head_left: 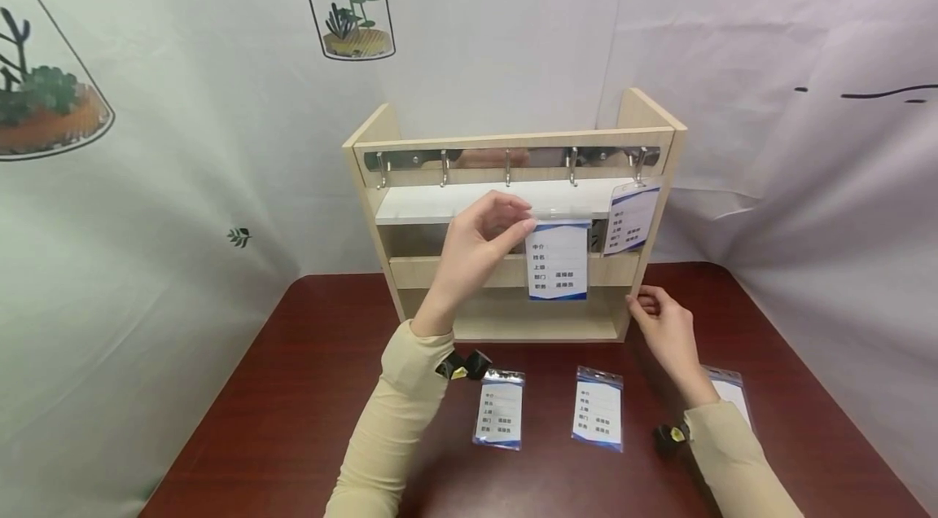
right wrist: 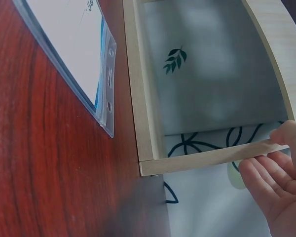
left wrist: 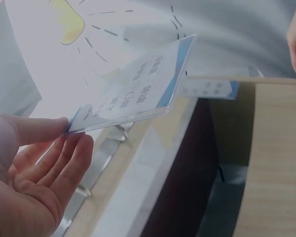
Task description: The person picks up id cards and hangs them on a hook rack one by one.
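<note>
My left hand (head_left: 472, 249) pinches the top edge of an ID badge in a clear sleeve (head_left: 557, 264) between thumb and fingers. The badge hangs upright in front of the wooden shelf rack (head_left: 506, 142), below its row of metal hooks (head_left: 508, 168). In the left wrist view, the thumb lies on one face of this badge (left wrist: 133, 89), fingers behind. Low on the rack's right side, my right hand (head_left: 668, 335) grips the side panel (right wrist: 212, 157), thumb on one face and fingers on the other. Another badge (head_left: 632, 218) hangs from the rightmost hook.
Two badges lie on the dark red table (head_left: 308, 388) before the rack: one left (head_left: 499, 410), one nearer the middle (head_left: 597, 408). A third badge (head_left: 733, 396) lies at the right, partly behind my right forearm. A printed white cloth (head_left: 498, 29) surrounds the table.
</note>
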Demonstrator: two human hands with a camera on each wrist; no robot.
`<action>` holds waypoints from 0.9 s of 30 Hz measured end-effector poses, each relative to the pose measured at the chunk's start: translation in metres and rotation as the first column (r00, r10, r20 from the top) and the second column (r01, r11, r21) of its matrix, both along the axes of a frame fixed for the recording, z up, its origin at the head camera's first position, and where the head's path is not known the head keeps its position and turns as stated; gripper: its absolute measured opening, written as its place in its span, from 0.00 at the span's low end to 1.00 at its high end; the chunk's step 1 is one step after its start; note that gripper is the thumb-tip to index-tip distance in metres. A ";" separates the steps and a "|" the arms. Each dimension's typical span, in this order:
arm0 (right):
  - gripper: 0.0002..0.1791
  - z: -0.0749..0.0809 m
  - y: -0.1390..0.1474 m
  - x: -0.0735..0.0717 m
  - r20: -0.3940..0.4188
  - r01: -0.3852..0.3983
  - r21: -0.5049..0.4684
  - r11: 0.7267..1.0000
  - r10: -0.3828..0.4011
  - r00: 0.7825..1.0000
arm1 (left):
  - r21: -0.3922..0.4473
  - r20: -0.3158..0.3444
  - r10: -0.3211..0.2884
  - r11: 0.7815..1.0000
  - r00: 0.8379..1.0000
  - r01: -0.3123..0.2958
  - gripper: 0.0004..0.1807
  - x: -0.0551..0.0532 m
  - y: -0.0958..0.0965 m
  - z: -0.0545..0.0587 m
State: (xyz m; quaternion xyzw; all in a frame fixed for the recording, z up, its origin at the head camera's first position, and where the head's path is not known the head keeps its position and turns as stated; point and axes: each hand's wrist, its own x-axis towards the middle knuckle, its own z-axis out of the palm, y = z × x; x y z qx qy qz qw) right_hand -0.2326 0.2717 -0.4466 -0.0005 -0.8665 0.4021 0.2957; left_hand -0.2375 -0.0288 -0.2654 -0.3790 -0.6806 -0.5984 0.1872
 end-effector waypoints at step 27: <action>0.17 0.001 -0.003 0.002 0.020 0.004 -0.036 0.999 -0.004 1.000 | 0.066 0.014 0.150 0.986 0.989 -0.150 0.10 -0.011 0.044 0.016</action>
